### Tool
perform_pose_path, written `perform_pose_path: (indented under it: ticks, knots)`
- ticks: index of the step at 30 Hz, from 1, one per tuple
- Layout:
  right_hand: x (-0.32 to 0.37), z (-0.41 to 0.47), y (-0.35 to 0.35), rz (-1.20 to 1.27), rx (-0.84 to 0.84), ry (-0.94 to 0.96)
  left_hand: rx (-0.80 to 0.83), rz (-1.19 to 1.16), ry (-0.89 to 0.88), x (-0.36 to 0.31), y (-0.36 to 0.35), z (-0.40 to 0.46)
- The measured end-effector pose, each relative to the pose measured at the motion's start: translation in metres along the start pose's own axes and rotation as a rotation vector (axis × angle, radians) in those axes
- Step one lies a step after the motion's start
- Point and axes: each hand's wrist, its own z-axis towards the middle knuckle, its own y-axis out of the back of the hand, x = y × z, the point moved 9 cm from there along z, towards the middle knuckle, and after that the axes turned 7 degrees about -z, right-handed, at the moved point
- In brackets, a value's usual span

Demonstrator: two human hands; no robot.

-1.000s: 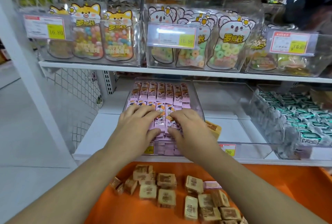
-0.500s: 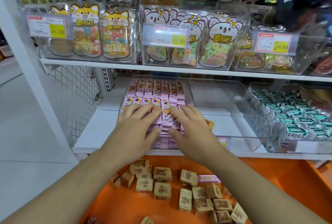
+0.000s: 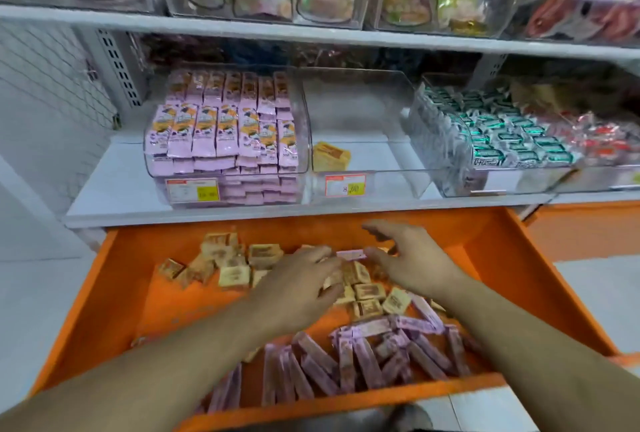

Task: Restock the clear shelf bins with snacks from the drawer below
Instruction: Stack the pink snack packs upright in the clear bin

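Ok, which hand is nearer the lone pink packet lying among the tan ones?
Roughly level. The left hand reaches the lone pink packet from its left; the right hand sits at its right end.

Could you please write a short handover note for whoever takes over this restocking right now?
Left hand and right hand: both open, reaching over the tan square snacks in the orange drawer, holding nothing.
Pink bar packs lie loose at the drawer's front.
Done: left bin is packed with pink packs.
Left: middle bin holds one yellow pack; likely fill it from the drawer.
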Motion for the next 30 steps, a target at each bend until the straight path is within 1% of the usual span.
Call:
perform_pose_path:
  ticks: [4,6,9,14,17,20,24,27,30]
  knots:
    - [-0.079,-0.013,-0.05,-0.056,0.183,-0.17,0.114,-0.029,0.026,0.0,-0.073,0.008]
    - [-0.113,-0.02,-0.08,-0.087,0.308,-0.22,0.189,-0.079,0.064,0.005,-0.111,0.015]
    - [-0.159,-0.027,-0.122,-0.113,0.442,-0.282,0.317,-0.119,0.116,0.024,-0.17,0.022]
    - [-0.196,-0.029,-0.179,-0.129,0.62,-0.288,0.501,-0.123,0.094,0.046,-0.224,0.029]
    - [-0.205,-0.023,-0.199,-0.102,0.656,-0.275,0.579,-0.178,0.123,0.056,-0.249,0.03]
    - [-0.206,-0.016,-0.21,-0.155,0.66,-0.206,0.545,-0.264,0.209,0.062,-0.258,0.031]
    - [-0.2,-0.016,-0.214,-0.162,0.634,-0.161,0.512,-0.437,0.384,0.068,-0.26,0.027]
    - [-0.195,-0.017,-0.203,-0.106,0.639,-0.222,0.47,-0.491,0.498,0.071,-0.246,0.023]
    - [-0.179,-0.013,-0.172,0.092,0.63,-0.364,0.401,-0.501,0.585,0.074,-0.214,0.019]
